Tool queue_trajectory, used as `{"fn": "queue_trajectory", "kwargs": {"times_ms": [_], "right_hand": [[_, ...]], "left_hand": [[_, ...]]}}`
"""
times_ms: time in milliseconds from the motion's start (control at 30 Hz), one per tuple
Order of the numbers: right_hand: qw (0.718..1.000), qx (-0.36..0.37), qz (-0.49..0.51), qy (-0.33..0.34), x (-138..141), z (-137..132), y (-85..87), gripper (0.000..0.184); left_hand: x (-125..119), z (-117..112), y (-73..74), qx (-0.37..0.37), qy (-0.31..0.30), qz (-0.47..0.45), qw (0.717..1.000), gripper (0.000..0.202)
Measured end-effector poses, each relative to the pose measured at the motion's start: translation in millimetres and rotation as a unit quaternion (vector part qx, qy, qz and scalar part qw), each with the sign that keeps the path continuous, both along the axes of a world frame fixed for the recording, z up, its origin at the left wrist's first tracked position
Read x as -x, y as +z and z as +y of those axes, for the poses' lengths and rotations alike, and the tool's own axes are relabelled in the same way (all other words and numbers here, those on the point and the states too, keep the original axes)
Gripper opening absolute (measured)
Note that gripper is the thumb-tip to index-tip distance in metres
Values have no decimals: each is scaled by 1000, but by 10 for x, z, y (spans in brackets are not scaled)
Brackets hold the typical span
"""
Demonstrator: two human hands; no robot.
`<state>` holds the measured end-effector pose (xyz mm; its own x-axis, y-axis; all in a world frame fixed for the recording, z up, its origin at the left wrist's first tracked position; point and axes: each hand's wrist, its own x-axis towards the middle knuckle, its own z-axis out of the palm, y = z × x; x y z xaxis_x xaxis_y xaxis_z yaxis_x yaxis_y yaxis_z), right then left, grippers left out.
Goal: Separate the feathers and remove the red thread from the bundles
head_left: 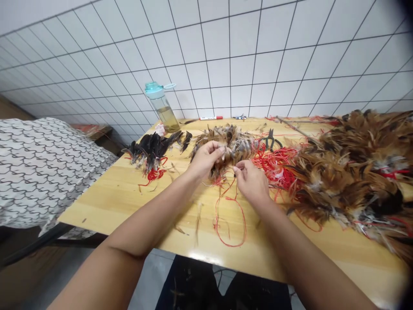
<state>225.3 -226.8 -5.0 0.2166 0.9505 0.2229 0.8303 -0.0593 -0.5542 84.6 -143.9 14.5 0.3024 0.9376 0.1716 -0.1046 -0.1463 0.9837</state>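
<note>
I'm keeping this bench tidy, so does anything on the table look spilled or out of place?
Yes. Stray feathers and red thread scraps litter the table, and a loose red string trails from the right hand toward the front edge; the left hand grips a feather bundle.

Bare table (106, 202) lies open at lower left and along the near edge; a brown feather heap (351, 172) blocks the right, dark feathers (151, 148) and a bottle (164, 110) stand at centre left, and red string (230, 224) loops across the middle.
</note>
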Motion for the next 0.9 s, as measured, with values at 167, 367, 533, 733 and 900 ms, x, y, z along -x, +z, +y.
{"fn": "queue_trajectory", "kwargs": {"times_ms": [167, 367, 533, 733, 900], "right_hand": [[983, -35, 164, 72, 72, 30, -122, 35], [943, -34, 318, 90, 37, 150, -286, 27], [933, -30, 353, 67, 14, 140, -255, 27], [902, -32, 429, 43, 9, 142, -254, 29], [894, -44, 445, 24, -18, 179, -301, 28]], "left_hand": [[-10, -180, -195, 107, -80, -90, 987, 33], [-41, -176, -295, 106, -135, -53, 984, 31], [202, 98, -214, -141, 17, 124, 982, 17], [388, 482, -297, -425, 115, 389, 809, 27], [315, 533, -374, -458, 89, 475, 746, 23]]}}
